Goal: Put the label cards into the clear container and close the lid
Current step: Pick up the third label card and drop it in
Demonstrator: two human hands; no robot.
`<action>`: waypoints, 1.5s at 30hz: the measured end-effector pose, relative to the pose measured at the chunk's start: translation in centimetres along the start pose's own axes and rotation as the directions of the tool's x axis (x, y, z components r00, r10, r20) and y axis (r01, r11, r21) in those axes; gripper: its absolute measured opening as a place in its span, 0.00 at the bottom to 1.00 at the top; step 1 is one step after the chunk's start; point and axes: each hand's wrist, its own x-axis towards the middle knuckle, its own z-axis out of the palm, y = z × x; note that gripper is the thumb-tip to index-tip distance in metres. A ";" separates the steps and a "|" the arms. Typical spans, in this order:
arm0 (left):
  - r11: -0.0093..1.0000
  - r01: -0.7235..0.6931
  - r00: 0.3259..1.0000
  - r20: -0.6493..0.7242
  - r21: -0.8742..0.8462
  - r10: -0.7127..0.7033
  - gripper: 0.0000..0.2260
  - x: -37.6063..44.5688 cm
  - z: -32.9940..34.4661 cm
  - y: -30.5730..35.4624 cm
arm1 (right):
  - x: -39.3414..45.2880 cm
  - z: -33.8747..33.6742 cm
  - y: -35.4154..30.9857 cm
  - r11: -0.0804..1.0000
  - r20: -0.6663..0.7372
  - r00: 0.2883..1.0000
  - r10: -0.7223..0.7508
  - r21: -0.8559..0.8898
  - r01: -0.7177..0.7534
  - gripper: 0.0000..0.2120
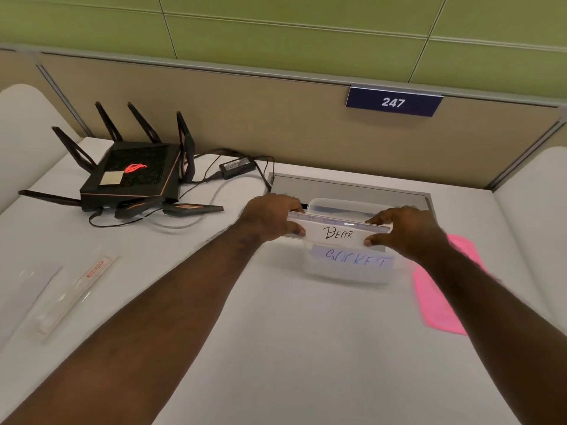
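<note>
The label cards (337, 233), a stack pinched at its ends by the left hand (271, 217) and right hand (405, 230) just above the clear container (346, 268), should probably be lowered level, both ends released together.

Single view only, head cam, wide-angle. Looks fwd and down over white desk (276, 348) from seated/standing person's side. Both forearms enter from bottom edge, left hand (270, 217) and right hand (408, 231) near frame centre, mid-range. Far end: beige partition (276, 118) w/ number plate (393, 102), green wall above. Router (135, 176) far left. Edges bend, lens distortion. No 2nd view, so no overlap.
</note>
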 end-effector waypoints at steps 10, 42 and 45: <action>0.960 -0.106 0.992 0.087 0.258 0.087 0.20 3.8 5.5 5.1 | -0.3 2.6 5.7 0.962 0.015 0.997 0.077 -0.262 -0.070 0.22; 0.863 -0.123 0.989 -0.008 0.489 0.146 0.16 4.9 7.2 6.0 | 1.7 3.9 4.6 0.920 0.000 0.999 -0.036 -0.391 0.034 0.21; 0.881 -0.064 0.987 -0.101 0.470 0.125 0.16 4.1 6.2 5.7 | 1.6 3.2 4.0 0.927 -0.044 0.998 -0.043 -0.373 0.024 0.20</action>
